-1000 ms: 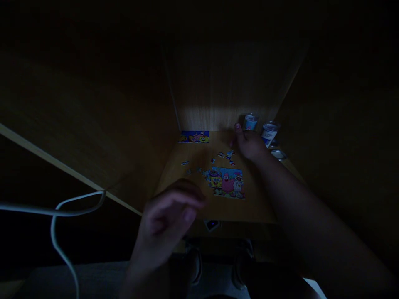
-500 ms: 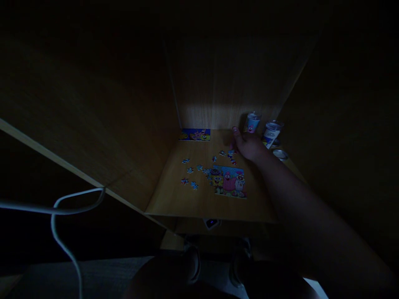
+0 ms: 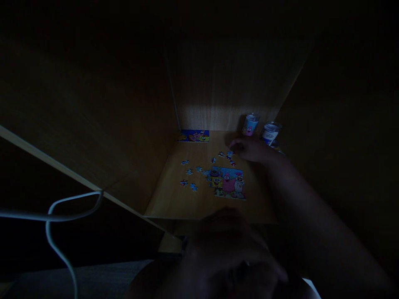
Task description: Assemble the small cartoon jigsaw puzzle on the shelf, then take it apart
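My right hand point(image 3: 251, 149) lies low over the wooden desktop point(image 3: 174, 199), fingers pointing left, just beside a cluster of loose jigsaw pieces point(image 3: 229, 157). Its fingertips are close to those pieces, but the dim light hides whether a piece is in them. Below it is a part-built cartoon jigsaw point(image 3: 228, 183). Several more loose pieces point(image 3: 188, 172) are scattered to the left. My left hand point(image 3: 230, 253) is a dark blur at the bottom of the view, in front of the desk's front edge, and its fingers are hard to make out.
A printed picture card point(image 3: 193, 136) lies against the back wall. Two printed cups point(image 3: 251, 124) stand at the back right, with a second one point(image 3: 270, 133) beside it. Wooden walls enclose the desktop on both sides. A white cable point(image 3: 54, 216) loops at the lower left.
My right hand has dropped lower and nearer the loose pieces, turning its fingers left. My left hand has come up into view at the bottom, in front of the desk.
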The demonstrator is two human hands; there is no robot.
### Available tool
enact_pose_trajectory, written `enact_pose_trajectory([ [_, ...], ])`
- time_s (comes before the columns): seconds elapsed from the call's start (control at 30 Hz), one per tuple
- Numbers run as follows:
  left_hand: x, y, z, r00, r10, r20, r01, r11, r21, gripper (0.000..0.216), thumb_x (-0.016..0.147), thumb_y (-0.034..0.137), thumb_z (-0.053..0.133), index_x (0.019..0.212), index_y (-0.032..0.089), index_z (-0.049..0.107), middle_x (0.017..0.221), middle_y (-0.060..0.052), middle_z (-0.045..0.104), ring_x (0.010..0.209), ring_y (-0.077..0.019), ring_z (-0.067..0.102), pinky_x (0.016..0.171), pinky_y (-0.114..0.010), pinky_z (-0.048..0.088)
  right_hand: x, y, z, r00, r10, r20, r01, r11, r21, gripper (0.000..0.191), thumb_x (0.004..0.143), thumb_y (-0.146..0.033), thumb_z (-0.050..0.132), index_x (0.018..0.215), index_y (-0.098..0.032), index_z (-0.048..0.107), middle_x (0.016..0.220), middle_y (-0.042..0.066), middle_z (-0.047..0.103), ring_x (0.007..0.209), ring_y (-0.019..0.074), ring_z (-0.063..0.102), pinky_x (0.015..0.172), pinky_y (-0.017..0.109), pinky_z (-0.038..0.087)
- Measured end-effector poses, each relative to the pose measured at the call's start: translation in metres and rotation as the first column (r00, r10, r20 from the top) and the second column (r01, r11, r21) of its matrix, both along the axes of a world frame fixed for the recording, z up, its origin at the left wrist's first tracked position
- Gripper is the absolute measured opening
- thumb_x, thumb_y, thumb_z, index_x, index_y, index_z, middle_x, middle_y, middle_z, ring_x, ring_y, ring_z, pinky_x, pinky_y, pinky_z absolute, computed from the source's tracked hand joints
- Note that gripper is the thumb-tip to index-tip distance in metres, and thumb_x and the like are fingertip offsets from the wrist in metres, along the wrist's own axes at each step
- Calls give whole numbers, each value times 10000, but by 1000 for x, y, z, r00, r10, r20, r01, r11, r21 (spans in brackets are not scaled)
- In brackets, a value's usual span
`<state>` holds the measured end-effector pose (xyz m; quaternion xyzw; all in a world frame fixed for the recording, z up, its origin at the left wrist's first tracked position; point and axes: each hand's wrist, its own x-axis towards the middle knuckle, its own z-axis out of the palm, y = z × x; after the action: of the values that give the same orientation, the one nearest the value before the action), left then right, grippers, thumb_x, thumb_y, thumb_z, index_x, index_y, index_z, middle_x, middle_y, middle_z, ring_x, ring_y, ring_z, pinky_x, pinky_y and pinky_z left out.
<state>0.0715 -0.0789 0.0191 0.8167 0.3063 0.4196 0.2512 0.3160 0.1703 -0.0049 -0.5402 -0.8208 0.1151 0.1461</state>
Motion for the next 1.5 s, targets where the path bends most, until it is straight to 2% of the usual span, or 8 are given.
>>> enact_pose_trajectory([
  [0.1, 5, 21, 3, 999, 41, -37, -36, 991, 126, 141, 1044, 207, 610, 983, 237, 733, 859, -19, 786, 824, -189, 712, 839, -413, 582, 3, 1, 0, 996, 83, -18, -84, 996, -39, 238, 987, -170, 684, 1165, -243, 822, 1154, 60, 837, 1025, 221, 778, 980, 352, 574],
  [0.23, 17, 41, -14, 942, 234, -242, -192, 964, 183, 140, 1073, 219, 589, 1037, 214, 724, 1043, -59, 790, 1027, -258, 714, 974, -499, 563, 6, 5, -3, 1000, 29, -9, -30, 999, -45, 192, 980, -181, 704, 1131, -227, 814, 1137, 70, 838, 1014, 230, 780, 953, 351, 579],
  [0.43, 36, 43, -39, 859, 201, -472, -148, 978, 148, 119, 1076, 236, 619, 1129, 202, 721, 1226, -74, 751, 1203, -283, 671, 1141, -530, 520, 7, 7, -4, 1000, -22, 1, 22, 999, -44, 134, 952, -212, 758, 1077, -208, 804, 1114, 105, 829, 1000, 255, 776, 897, 342, 581],
  [0.9, 38, 40, -39, 887, 151, -437, -100, 986, 137, 156, 1091, 257, 608, 1201, 211, 709, 1296, -69, 740, 1283, -283, 640, 1172, -530, 508, -2, 7, -4, 996, -17, -86, 17, 1000, 5, 164, 997, -178, 701, 1093, -221, 828, 1106, 72, 847, 1022, 234, 784, 953, 363, 575],
  [1.07, 19, 52, -33, 899, 200, -390, -156, 978, 140, 142, 1062, 193, 637, 1171, 214, 726, 1269, -61, 759, 1198, -277, 669, 1107, -523, 527, -15, 5, -7, 971, 152, -182, -141, 988, 70, 163, 1006, -301, 753, 1130, -239, 840, 1163, 87, 828, 1078, 239, 770, 975, 371, 576],
  [1.17, 0, 63, -30, 894, 261, -365, -215, 963, 163, 137, 1054, 172, 633, 1126, 221, 740, 1198, -61, 775, 1122, -280, 680, 1023, -510, 545, -21, 5, -10, 960, 205, -189, -203, 979, 31, 138, 974, -264, 784, 1099, -246, 840, 1121, 67, 828, 1021, 215, 770, 935, 339, 571],
  [1.37, -38, 79, -34, 866, 381, -325, -310, 917, 250, 126, 1062, 175, 610, 1036, 212, 728, 1081, -67, 774, 1014, -262, 680, 953, -472, 531, -24, 5, -11, 975, 143, -167, -147, 989, -11, 51, 956, -264, 796, 968, -220, 820, 1003, 47, 828, 914, 197, 759, 845, 302, 545],
  [1.5, -42, 82, -39, 882, 372, -288, -313, 921, 232, 130, 1067, 184, 604, 1024, 217, 722, 1041, -58, 769, 977, -248, 678, 923, -446, 526, -24, 6, -11, 975, 107, -194, -108, 994, 5, 64, 951, -228, 799, 1014, -225, 813, 1050, 56, 831, 948, 199, 765, 856, 299, 548],
])
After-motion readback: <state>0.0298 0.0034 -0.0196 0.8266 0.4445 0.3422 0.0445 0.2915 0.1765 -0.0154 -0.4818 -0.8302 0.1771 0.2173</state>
